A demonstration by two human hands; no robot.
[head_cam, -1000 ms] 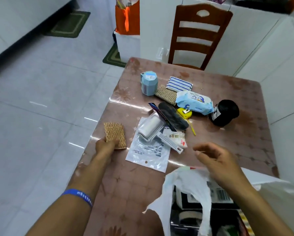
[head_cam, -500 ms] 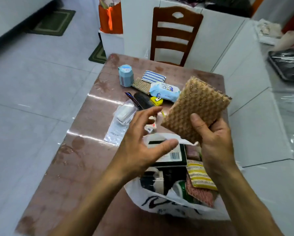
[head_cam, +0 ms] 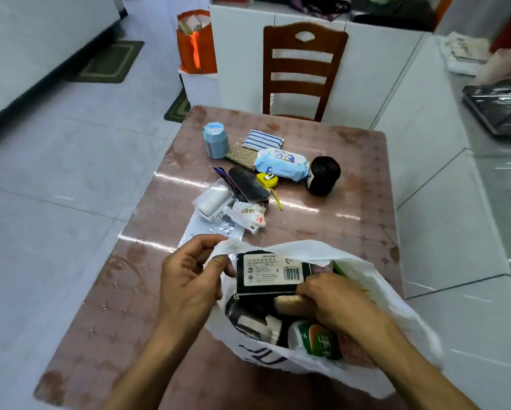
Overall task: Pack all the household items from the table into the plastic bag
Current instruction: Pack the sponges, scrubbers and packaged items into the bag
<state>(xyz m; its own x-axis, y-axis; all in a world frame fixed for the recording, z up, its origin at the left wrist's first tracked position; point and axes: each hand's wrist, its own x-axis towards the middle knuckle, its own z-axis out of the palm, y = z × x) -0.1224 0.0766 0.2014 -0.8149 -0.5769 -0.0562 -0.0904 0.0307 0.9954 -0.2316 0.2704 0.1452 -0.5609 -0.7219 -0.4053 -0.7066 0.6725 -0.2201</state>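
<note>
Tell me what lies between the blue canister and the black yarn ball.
In the head view, between canister and yarn ball: a woven pad, striped cloth and wipes pack.

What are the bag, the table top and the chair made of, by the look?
Bag: thin white plastic film, going by its crinkles and translucence. Table: probably a glossy clear cover over a patterned pink surface, going by the streaky glare. Chair: reddish-brown wood, seemingly varnished, with a slatted back.

White plastic bag (head_cam: 375,279) gapes open, stuffed; household items (head_cam: 266,176) cluster mid-table.
</note>
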